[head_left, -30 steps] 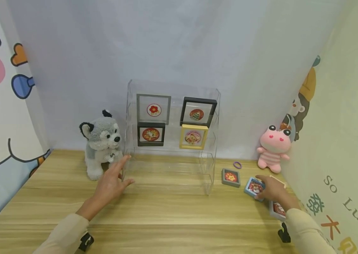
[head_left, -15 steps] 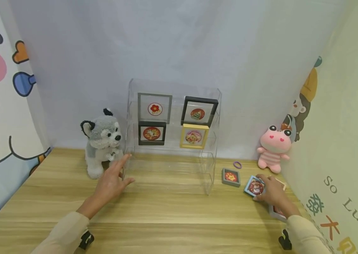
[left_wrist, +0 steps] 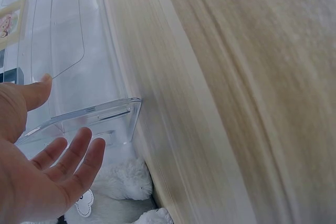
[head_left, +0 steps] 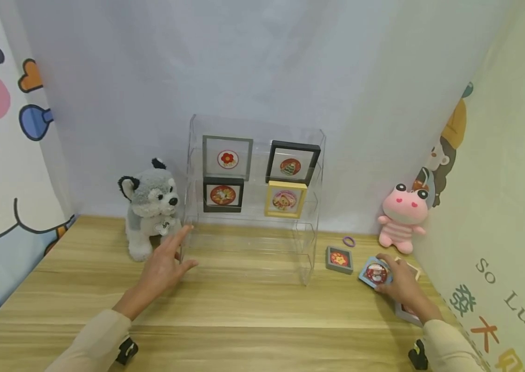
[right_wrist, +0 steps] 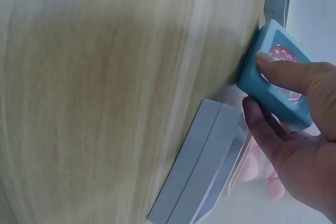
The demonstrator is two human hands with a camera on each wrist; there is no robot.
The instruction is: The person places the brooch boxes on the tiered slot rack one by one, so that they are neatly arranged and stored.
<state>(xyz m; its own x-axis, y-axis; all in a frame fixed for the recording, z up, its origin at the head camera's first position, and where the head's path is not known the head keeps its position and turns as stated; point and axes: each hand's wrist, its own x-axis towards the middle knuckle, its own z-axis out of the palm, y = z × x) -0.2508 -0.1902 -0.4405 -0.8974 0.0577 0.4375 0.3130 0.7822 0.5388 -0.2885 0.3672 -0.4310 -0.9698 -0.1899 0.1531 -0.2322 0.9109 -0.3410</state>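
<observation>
My right hand [head_left: 405, 285] pinches a small blue picture frame [head_left: 376, 273] at the right of the table. In the right wrist view the thumb lies on the face of the blue frame and the other fingers are at its lower edge; it is tilted. My left hand [head_left: 161, 271] has its fingers extended and spread at the left side of a clear acrylic tiered rack [head_left: 244, 245]; whether it touches the rack I cannot tell. On the rack's upper tiers stand a grey frame [head_left: 227, 139], a black frame [head_left: 294, 145], a smaller black frame [head_left: 223, 209] and a yellow frame [head_left: 286, 213].
A grey frame [head_left: 339, 259] with a star picture and a purple ring [head_left: 349, 241] lie right of the rack. Beneath my right hand are a grey frame [right_wrist: 191, 166] and a cream frame [head_left: 413, 269]. A husky plush [head_left: 148, 206] and a pink plush [head_left: 402, 217] flank them.
The right fingers have closed on the blue frame and its near side has tipped up slightly. My left hand stays beside the rack.
</observation>
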